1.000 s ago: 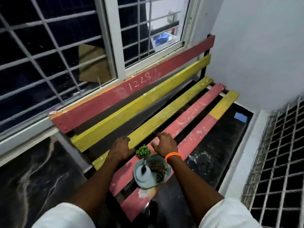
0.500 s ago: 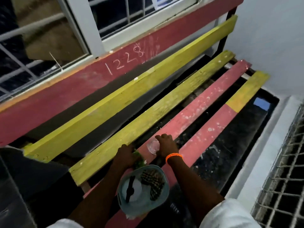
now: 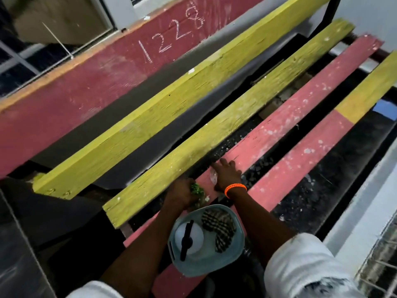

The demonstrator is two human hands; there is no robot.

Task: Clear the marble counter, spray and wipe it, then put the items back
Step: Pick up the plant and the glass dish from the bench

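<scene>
A pale blue basket (image 3: 237, 254) sits on the pink slats of a painted bench, near its end. Inside it lie a white spray bottle (image 3: 189, 237) with a black nozzle and a checked cloth (image 3: 219, 229). Just beyond the basket, my left hand (image 3: 180, 193) is closed around a small green plant (image 3: 196, 189). My right hand (image 3: 225, 174), with an orange band at the wrist, rests on the pink slat over a small clear glass object (image 3: 213, 176); whether it grips the object is hard to tell. The dark marble counter (image 3: 322, 190) shows under the slats.
The bench (image 3: 193, 117) has yellow and pink slats and a red backrest chalked "1228", against a barred window (image 3: 53, 29). A blue scrap (image 3: 384, 108) lies on the marble at the far right. A white ledge (image 3: 365, 211) and metal grille (image 3: 382, 261) run along the right.
The view has closed in on the bench seat. My left hand has wrapped around the green plant, and my right hand has settled over the clear glass object on the pink slat.
</scene>
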